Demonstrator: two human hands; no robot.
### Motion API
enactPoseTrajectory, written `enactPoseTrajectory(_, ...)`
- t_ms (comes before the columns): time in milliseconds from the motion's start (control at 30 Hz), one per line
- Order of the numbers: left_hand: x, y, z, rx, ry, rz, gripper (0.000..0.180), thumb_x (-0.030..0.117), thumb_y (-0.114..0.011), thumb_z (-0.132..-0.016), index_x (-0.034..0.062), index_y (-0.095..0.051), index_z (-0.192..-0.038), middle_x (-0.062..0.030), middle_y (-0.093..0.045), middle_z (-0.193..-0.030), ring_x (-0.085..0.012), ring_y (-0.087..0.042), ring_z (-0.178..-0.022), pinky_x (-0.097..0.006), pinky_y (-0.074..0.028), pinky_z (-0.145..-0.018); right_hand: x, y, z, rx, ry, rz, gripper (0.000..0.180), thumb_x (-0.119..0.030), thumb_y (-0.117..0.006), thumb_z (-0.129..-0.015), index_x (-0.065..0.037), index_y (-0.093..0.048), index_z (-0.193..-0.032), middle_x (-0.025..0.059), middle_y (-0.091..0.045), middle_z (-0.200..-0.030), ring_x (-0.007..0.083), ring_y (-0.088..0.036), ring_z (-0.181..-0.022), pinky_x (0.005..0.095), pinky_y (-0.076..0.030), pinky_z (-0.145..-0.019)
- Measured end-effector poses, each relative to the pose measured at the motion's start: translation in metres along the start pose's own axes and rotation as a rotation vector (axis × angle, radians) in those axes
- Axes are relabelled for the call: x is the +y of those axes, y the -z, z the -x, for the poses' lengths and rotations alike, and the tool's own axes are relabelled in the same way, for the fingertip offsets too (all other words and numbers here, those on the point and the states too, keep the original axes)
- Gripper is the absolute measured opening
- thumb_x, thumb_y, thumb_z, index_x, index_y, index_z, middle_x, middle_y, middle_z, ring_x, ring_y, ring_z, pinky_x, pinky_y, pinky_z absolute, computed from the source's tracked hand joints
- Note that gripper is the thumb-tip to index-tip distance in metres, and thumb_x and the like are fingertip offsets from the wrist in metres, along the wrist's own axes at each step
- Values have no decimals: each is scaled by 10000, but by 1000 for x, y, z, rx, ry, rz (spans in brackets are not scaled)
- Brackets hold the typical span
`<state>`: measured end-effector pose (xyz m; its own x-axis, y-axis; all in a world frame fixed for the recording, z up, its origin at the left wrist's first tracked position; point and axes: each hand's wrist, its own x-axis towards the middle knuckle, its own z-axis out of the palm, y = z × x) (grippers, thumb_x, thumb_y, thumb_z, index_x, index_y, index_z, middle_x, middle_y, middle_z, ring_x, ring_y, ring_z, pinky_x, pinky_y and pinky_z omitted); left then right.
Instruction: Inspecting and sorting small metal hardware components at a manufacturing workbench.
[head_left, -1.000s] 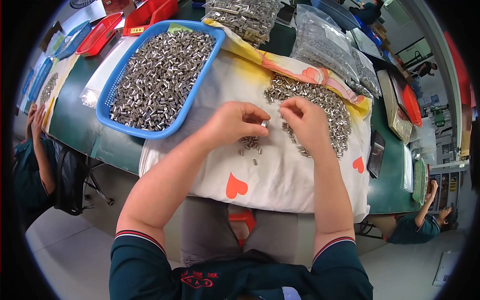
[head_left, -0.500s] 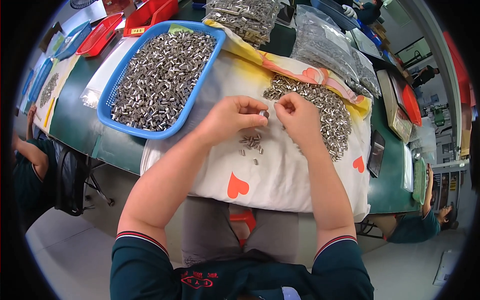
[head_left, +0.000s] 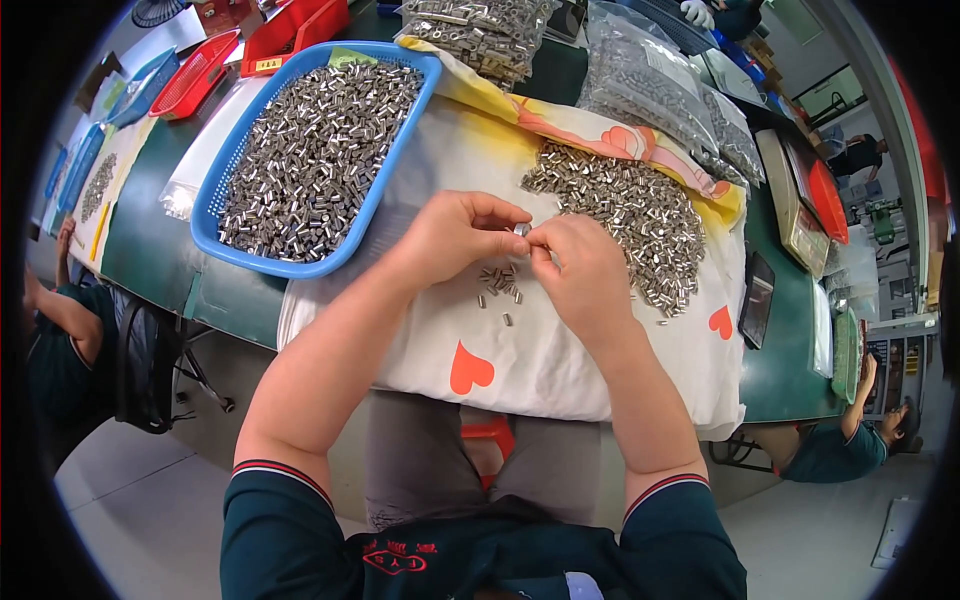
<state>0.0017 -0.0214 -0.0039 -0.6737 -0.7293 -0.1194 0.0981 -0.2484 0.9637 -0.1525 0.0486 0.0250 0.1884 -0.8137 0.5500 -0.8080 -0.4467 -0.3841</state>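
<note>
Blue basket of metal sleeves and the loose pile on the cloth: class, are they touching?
Apart. The head view shows bare white cloth between the blue basket and the loose pile.

Two hands meet over the cloth: one left hand [head_left: 455,235] and one right hand [head_left: 585,270], with one small metal sleeve [head_left: 521,230] pinched between their fingertips. Under them lies one small cluster of sleeves [head_left: 500,283], roughly ten pieces. There is one large loose heap of sleeves [head_left: 625,215] on the cloth, far too many to count, and one blue basket [head_left: 225,180] filled with more, also beyond counting. One white cloth [head_left: 560,350] covers the table; three red hearts show on it. At least three clear bags of metal parts [head_left: 480,25] lie behind. Two red trays [head_left: 195,70] sit at upper left. Two other people show, one at each side.
</note>
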Motion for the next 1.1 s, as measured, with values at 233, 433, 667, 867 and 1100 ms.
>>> enactPoseTrajectory(233, 2, -2, 1, 3, -22, -15, 328, 26, -665, -728, -45, -565, -1032, -76, -623, -861, -103, -584, -773, -217, -485, -683, -1, 3, 1, -29, -223, -169, 72, -39, -591, -685, -30, -574, -755, 93, -576, -713, 246, -556, -665, 325, -448, -596)
enactPoseTrajectory(433, -3, 1, 3, -81, -2, -79, 340, 43, -685, -712, -40, -575, -1023, -79, -626, -871, -99, -582, -781, -222, -484, -684, 8, 16, -1, -237, -459, -424, 109, -79, -608, -719, -27, -611, -815, 60, -619, -723, 151, -581, -640, 259, -452, -598)
enactPoseTrajectory(667, -1, -7, 2, -52, 15, -202, 325, 47, -694, -699, -24, -592, -1000, -62, -629, -870, -85, -573, -769, -217, -476, -687, 41, -1, -37, -279, -459, -145, 132, -149, -593, -737, -33, -614, -795, 61, -604, -716, 156, -566, -646, 275, -449, -619)
enactPoseTrajectory(867, -1, -6, 2, -56, 0, -207, 315, 45, -690, -701, -28, -593, -991, -64, -627, -869, -87, -576, -771, -222, -477, -694, 57, -30, -45, -254, -47, 309, 99, -131, -577, -689, -51, -625, -723, 115, -583, -726, 278, -559, -743, 380, -438, -686)
enactPoseTrajectory(1100, 0, -3, 0, -47, 20, -42, 319, 20, -639, -746, -47, -547, -1044, -80, -613, -894, -111, -586, -792, -233, -485, -698, 39, -7, -22, -200, -233, 72, 62, -79, -561, -719, -34, -596, -743, 79, -591, -704, 198, -571, -665, 300, -451, -621)
